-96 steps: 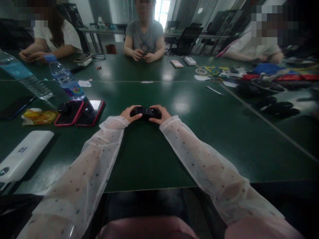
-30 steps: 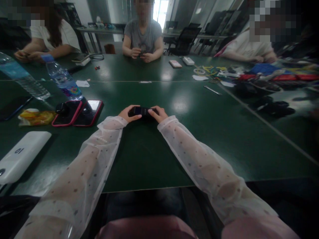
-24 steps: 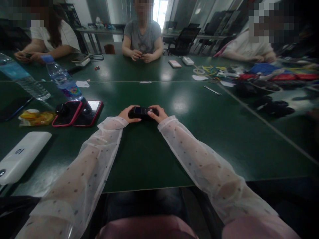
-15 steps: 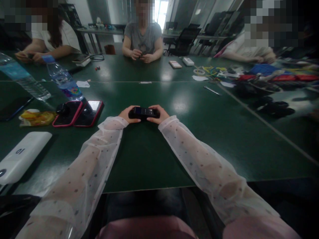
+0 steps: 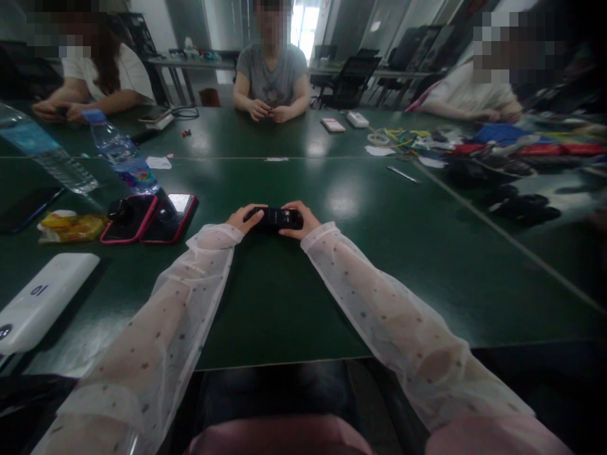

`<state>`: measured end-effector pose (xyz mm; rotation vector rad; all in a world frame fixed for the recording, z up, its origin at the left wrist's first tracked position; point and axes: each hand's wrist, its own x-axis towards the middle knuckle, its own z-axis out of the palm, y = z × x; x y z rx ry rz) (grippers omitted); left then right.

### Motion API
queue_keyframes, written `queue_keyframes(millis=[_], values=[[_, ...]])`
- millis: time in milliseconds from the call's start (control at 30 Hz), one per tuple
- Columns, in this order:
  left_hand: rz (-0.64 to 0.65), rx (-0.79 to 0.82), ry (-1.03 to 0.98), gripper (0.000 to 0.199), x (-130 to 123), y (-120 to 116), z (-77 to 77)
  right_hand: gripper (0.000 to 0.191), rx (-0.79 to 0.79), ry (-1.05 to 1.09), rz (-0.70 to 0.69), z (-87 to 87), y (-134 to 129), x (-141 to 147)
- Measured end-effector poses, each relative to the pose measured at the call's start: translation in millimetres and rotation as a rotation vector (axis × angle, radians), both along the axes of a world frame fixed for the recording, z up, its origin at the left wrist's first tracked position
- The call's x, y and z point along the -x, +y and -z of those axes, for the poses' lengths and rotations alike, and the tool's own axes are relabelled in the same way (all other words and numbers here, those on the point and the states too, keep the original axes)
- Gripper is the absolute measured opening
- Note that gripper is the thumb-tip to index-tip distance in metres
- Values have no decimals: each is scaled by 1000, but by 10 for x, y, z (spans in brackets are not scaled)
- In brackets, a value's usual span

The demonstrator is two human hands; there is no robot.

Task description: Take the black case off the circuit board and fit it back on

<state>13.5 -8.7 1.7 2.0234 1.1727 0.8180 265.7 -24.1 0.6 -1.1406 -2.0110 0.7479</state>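
A small black handheld device with a lit screen (image 5: 275,218) is held level between my two hands, low over the green table (image 5: 284,297). My left hand (image 5: 245,218) grips its left end, and the thumb lies over the left part of the screen. At the opposite end my right hand (image 5: 303,220) is closed round it, thumb along the near edge and fingers behind. White lettering shows on the screen but is too small to read. Sheer dotted sleeves cover both my forearms.
To my left are two red-cased phones (image 5: 169,218), a yellow wrapper (image 5: 71,226), a white power bank (image 5: 47,302) and water bottles (image 5: 124,155). A pen (image 5: 403,175) and tangled cables (image 5: 398,136) lie to the right. People sit across the table.
My left thumb has moved from the device's near edge up onto its screen. The right hand keeps its hold. Across the table, the middle person's hands have lowered slightly.
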Motion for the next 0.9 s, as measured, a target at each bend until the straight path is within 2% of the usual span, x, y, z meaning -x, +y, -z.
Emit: queue_keyframes(millis=[100,233,533,700,833,900], values=[[-30,16,28,64,5,16,17,59,-27,0,-48,-11,5,13],[-10,25,89,62,14,40,14,56,-48,27,-63,-36,6,43],[4,22,13,59,-33,-36,-64,55,-14,121,-118,-85,-57,87],[30,34,-40,62,-39,-31,-79,64,22,93,-110,-125,-102,89],[32,50,-43,62,-33,-28,-77,69,105,164,-114,-110,-83,74],[35,53,-40,62,-33,-29,-74,69,98,168,-129,-90,-62,65]])
